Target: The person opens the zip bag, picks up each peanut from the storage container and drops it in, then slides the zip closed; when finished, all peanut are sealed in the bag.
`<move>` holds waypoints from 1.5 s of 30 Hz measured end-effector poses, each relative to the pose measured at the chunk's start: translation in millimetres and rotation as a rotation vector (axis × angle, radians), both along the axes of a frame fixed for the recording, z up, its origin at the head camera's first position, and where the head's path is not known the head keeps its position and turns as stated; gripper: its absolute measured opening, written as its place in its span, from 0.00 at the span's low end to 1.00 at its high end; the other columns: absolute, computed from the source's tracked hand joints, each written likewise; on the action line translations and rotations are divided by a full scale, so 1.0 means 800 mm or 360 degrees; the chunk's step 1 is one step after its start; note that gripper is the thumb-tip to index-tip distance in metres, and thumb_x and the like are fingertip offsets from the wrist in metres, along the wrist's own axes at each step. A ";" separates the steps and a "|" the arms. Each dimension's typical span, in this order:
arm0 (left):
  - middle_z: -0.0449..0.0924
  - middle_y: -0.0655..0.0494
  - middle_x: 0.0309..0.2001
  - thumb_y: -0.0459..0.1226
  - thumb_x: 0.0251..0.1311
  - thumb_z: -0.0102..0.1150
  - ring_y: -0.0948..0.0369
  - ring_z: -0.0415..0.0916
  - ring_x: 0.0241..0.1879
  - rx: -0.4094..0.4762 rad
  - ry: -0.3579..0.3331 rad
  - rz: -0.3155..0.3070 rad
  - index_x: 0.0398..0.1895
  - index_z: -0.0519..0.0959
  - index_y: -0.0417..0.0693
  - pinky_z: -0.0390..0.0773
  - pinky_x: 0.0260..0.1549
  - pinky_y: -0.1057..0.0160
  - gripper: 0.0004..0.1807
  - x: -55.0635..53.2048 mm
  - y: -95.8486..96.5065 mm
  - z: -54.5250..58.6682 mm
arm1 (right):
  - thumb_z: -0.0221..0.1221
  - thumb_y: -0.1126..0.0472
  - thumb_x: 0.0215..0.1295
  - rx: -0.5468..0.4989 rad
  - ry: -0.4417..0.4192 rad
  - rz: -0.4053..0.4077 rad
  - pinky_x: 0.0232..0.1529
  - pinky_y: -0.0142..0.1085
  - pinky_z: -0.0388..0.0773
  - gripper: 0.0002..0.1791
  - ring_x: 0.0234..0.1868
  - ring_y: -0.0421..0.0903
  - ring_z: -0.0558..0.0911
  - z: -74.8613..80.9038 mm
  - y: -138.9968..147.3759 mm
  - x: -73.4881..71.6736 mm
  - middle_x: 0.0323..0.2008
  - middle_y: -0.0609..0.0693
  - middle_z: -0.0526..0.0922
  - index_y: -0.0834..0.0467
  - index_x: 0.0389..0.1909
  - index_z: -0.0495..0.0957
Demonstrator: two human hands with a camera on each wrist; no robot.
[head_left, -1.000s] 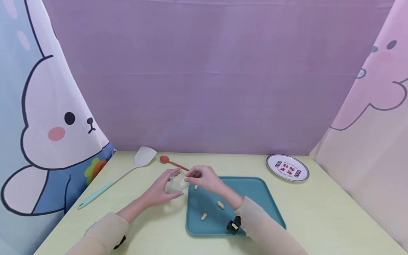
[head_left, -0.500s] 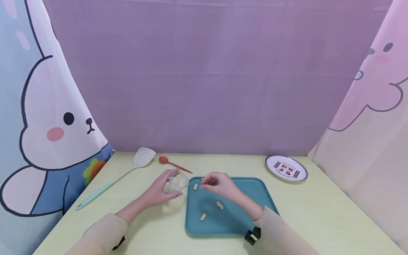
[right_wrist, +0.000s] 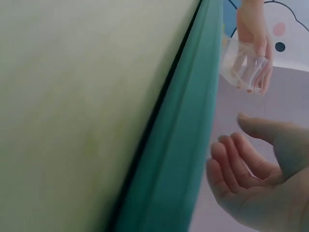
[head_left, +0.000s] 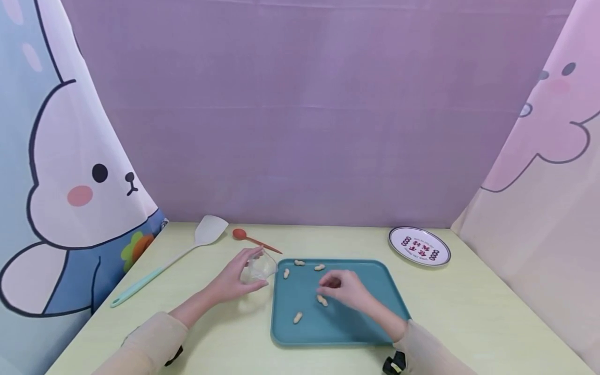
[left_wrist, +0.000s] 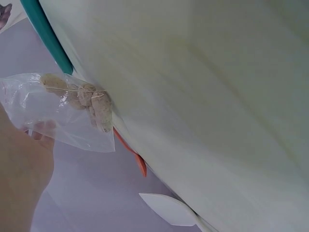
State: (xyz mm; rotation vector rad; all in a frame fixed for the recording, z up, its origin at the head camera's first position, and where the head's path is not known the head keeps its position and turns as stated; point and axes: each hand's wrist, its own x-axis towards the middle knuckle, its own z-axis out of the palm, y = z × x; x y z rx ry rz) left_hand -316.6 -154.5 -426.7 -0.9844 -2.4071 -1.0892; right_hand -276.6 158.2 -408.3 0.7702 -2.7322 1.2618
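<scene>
My left hand (head_left: 234,278) holds a clear plastic bag (head_left: 260,266) beside the tray's left edge, thumb and fingers around its sides. Several peanuts (left_wrist: 101,110) lie bunched at one end of the bag in the left wrist view. Over the teal tray (head_left: 337,330), my right hand (head_left: 349,289) hovers with loosely bent fingers. The right wrist view shows a gap between its thumb (right_wrist: 256,126) and fingers, with nothing in it. One peanut (head_left: 322,300) lies just below those fingertips. More peanuts are spread on the tray, one (head_left: 297,317) near the front left and another (head_left: 320,267) towards the back.
A white spatula (head_left: 211,230) with a mint handle lies at the left of the table. Behind the bag is a red spoon (head_left: 240,234). An oval plate (head_left: 417,260) with red lettering sits at the back right. A purple cloth (head_left: 300,130) hangs behind the table.
My right hand has left the bag's mouth and moved right and towards me over the tray, uncovering peanuts at the back. The left hand keeps the bag in about the same place.
</scene>
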 end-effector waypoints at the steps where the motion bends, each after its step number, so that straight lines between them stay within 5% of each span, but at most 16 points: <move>1: 0.71 0.49 0.57 0.46 0.48 0.70 0.54 0.70 0.58 0.0002 -0.0002 0.0002 0.67 0.62 0.44 0.77 0.52 0.53 0.43 0.000 0.000 0.000 | 0.63 0.57 0.59 0.0010 -0.0003 -0.0008 0.26 0.27 0.74 0.11 0.28 0.37 0.77 -0.001 0.002 0.000 0.30 0.49 0.83 0.62 0.35 0.81; 19: 0.71 0.48 0.57 0.48 0.49 0.70 0.54 0.70 0.58 -0.0002 -0.0044 0.0005 0.67 0.61 0.45 0.75 0.53 0.53 0.44 0.000 0.001 0.004 | 0.68 0.59 0.52 0.0271 -0.0188 -0.0010 0.23 0.29 0.71 0.08 0.24 0.37 0.74 -0.006 0.009 -0.003 0.26 0.46 0.81 0.59 0.30 0.82; 29: 0.71 0.48 0.58 0.47 0.49 0.70 0.54 0.69 0.59 0.0003 -0.0058 0.0006 0.67 0.61 0.44 0.75 0.54 0.53 0.43 0.001 0.000 0.007 | 0.66 0.62 0.54 0.0295 -0.0211 0.0095 0.25 0.29 0.71 0.07 0.28 0.38 0.75 0.001 0.009 -0.004 0.29 0.48 0.82 0.59 0.34 0.84; 45: 0.70 0.50 0.58 0.48 0.49 0.69 0.54 0.69 0.59 0.0029 -0.0062 -0.0007 0.67 0.61 0.47 0.75 0.54 0.53 0.43 0.000 -0.002 -0.001 | 0.66 0.61 0.54 0.0308 -0.0230 0.0063 0.27 0.29 0.73 0.06 0.28 0.37 0.76 0.000 0.013 -0.004 0.27 0.46 0.82 0.59 0.30 0.82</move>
